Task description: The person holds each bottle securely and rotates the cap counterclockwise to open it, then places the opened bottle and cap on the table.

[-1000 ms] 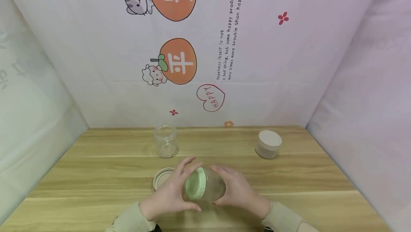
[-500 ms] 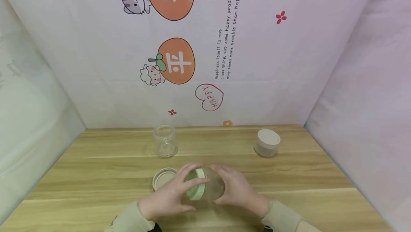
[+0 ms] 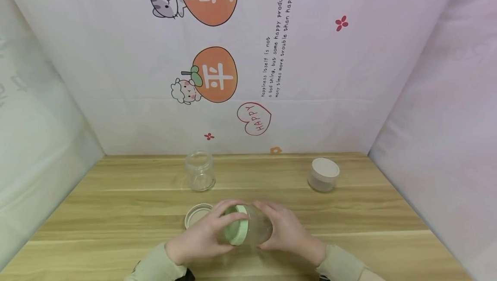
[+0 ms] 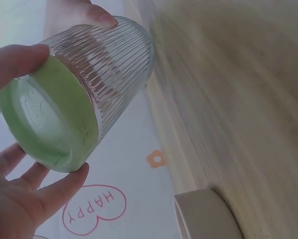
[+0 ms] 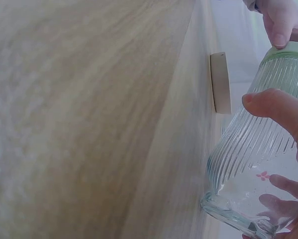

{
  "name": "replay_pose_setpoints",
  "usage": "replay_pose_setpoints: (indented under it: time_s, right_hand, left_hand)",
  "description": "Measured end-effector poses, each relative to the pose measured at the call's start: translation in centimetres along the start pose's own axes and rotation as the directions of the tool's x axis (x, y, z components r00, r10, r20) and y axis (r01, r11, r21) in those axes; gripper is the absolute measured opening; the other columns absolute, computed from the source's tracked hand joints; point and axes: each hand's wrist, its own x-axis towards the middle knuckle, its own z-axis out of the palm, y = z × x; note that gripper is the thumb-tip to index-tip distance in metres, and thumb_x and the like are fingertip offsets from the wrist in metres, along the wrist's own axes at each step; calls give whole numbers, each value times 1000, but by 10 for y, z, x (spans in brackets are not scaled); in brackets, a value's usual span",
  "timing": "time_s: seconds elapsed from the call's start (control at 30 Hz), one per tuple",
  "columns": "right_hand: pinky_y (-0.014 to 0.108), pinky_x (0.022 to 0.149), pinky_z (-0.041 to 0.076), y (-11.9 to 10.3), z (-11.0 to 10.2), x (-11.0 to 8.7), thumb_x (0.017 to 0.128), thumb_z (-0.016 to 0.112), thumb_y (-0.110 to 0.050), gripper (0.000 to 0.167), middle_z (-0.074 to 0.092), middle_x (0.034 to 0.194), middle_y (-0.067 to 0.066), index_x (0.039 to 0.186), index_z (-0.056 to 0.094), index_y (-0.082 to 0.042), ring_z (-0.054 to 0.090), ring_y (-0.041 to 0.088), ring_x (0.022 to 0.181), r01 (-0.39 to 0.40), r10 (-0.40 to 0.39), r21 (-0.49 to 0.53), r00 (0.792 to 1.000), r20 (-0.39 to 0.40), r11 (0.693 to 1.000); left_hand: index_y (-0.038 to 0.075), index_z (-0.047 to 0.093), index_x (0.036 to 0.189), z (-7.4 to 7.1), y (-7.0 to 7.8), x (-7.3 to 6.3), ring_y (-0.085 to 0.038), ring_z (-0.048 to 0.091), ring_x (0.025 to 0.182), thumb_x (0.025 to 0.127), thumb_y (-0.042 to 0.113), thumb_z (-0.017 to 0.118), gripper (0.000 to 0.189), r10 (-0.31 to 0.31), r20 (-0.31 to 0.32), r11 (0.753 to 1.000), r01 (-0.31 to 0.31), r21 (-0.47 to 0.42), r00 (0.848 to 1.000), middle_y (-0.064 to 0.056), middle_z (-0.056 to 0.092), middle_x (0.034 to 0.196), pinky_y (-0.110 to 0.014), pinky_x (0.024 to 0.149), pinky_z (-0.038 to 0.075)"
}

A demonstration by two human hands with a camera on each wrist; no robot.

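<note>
A ribbed clear glass jar [image 3: 259, 228] lies tilted between my hands, close over the table, its pale green lid [image 4: 64, 107] on the end toward the left. My left hand [image 3: 206, 234] grips that lid, thumb on one side of its rim and fingertips on the other in the left wrist view. Around the jar's glass body curls my right hand [image 3: 289, 230], thumb and fingers on opposite sides. The right wrist view shows the jar's thick base [image 5: 238, 219] near the wood. Partly behind my left hand, a cream lid [image 3: 195, 215] rests on the table.
An uncapped clear jar [image 3: 200, 173] stands at the back left of the wooden table [image 3: 361, 229]. At the back right is a low clear jar with a white lid [image 3: 324, 175]. Printed white cloth [image 3: 318, 78] walls the back and both sides.
My left hand's fingers, spread wider about the green lid a second ago, have drawn in and now hold its rim. The right hand keeps its grip on the jar, almost unmoved.
</note>
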Motion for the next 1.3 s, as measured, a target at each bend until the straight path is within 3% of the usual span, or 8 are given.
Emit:
replay_pose_setpoints:
  time_s: [0.33, 0.67, 0.83, 0.97, 1.07, 1.17, 1.3]
  right_hand:
    - [39, 81, 57, 1, 1, -1, 46, 92, -31, 94, 63, 117, 9, 128, 53, -9, 64, 24, 100, 1, -1, -1, 1000, -23, 1000]
    - [42, 84, 56, 2, -1, -1, 48, 92, -29, 93, 62, 121, 9, 129, 52, -8, 63, 26, 104, -5, 5, 26, 1000, -5, 1000]
    - [39, 83, 56, 2, 0, -1, 45, 91, -29, 93, 63, 120, 6, 128, 53, -10, 63, 22, 102, -5, 6, 30, 1000, -30, 1000]
    - [40, 84, 56, 2, 1, -1, 45, 92, -29, 94, 63, 120, 7, 128, 53, -8, 63, 23, 103, -1, 2, 24, 999, -40, 1000]
    - [41, 85, 55, 3, 1, -1, 45, 92, -29, 95, 63, 121, 9, 129, 52, -8, 63, 25, 104, 1, 0, 16, 999, -36, 1000]
    - [42, 85, 55, 2, 1, -1, 45, 92, -30, 95, 63, 121, 9, 129, 52, -9, 63, 26, 104, -6, 7, 16, 999, -34, 1000]
    - [41, 85, 55, 3, 1, -1, 44, 92, -31, 96, 63, 121, 9, 129, 52, -11, 64, 25, 103, -16, 16, 11, 999, -37, 1000]
  left_hand:
    - [22, 52, 130, 1, 4, 2, -26, 51, 115, 64, 23, 86, 74, -133, -19, 991, 134, 19, 991, -9, 47, 132, -37, 88, 52]
    - [20, 52, 129, 4, 6, 8, -18, 55, 107, 68, 30, 84, 69, -191, -56, 981, 192, 4, 980, -1, 50, 124, -34, 84, 54]
    - [19, 53, 129, 4, 7, 7, -14, 56, 105, 72, 38, 81, 66, -251, -71, 968, 249, -28, 965, 3, 52, 122, -31, 85, 53]
    - [22, 50, 134, 3, 7, 6, -19, 55, 107, 71, 38, 82, 72, -305, -27, 949, 301, -96, 952, -2, 47, 129, -28, 80, 53]
    - [21, 42, 141, 0, 6, 5, -25, 53, 113, 64, 34, 86, 90, -290, 9, 952, 289, -105, 957, -9, 38, 137, -32, 83, 55]
    - [19, 34, 144, -2, 4, 2, -30, 49, 119, 58, 32, 89, 103, -232, 8, 970, 232, -76, 973, -12, 29, 142, -40, 87, 54]
    - [19, 37, 141, -3, 1, 0, -31, 46, 119, 55, 28, 90, 101, -124, -19, 992, 124, -22, 992, -12, 25, 144, -41, 87, 54]
